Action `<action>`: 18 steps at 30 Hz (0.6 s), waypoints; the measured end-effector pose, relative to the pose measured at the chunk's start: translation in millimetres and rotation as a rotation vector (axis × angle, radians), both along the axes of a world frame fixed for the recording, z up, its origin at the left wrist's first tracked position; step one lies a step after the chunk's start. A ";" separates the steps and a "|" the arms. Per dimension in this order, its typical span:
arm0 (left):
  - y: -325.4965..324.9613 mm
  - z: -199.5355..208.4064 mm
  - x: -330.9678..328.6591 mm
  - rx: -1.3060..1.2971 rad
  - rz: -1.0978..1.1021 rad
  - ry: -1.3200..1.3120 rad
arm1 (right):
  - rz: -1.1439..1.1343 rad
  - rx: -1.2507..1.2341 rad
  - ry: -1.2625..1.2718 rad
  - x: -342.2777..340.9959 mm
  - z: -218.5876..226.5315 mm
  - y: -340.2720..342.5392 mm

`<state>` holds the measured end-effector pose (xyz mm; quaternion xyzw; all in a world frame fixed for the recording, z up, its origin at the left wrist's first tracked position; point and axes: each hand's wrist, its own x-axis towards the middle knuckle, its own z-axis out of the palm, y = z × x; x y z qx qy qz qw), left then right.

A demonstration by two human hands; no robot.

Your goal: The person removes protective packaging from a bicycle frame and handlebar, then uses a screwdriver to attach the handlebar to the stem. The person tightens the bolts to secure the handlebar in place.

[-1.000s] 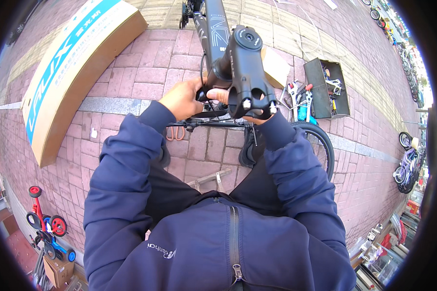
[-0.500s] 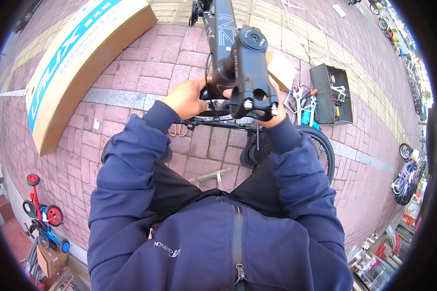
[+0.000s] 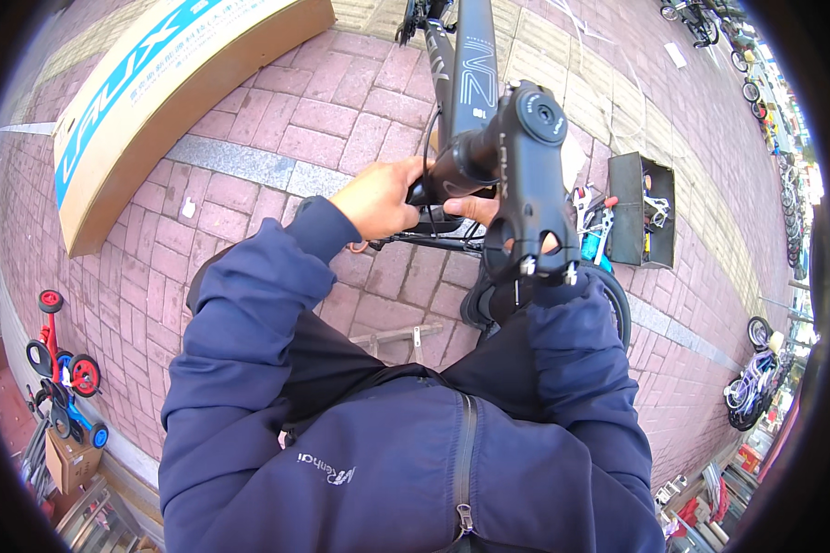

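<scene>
A dark grey bicycle frame (image 3: pixel 466 78) comes down from the top, with a black stem (image 3: pixel 530 175) fixed above its head tube (image 3: pixel 461 164). The stem's bar clamp faces me with no handlebar in it; silver bolts show at its lower end. My left hand (image 3: pixel 378 198) is closed at the left of the head tube's lower end, its fingertips hidden behind it. From the right, my right hand (image 3: pixel 475 208) reaches under the stem, its thumb laid toward the head tube and most of its fingers covered. Thin black cables (image 3: pixel 431 138) hang by the head tube.
A long cardboard box (image 3: pixel 184 120) lies at the left. To the right stand an open tool box (image 3: pixel 629 212), loose tools (image 3: pixel 596 226) and a black-tyred wheel (image 3: pixel 618 300). Small red and blue children's bikes (image 3: pixel 65 369) are at lower left. Brick paving (image 3: pixel 332 120) runs underneath.
The stem and frame have swung right and slightly down in view. My right hand has slid further behind the stem, its thumb now near the head tube. The left hand stays at the head tube.
</scene>
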<state>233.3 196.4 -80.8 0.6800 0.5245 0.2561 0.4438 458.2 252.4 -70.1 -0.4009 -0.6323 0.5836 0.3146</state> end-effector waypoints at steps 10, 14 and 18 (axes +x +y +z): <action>-9.2 0.0 4.0 -0.021 0.049 -0.042 | 0.137 0.353 -0.275 7.2 4.3 3.4; 3.3 -3.1 7.1 -0.085 -0.007 0.029 | 0.248 0.103 -0.413 18.6 18.0 13.0; 18.6 -8.3 7.0 -0.124 -0.149 0.037 | 0.225 0.152 -0.493 17.6 19.5 11.5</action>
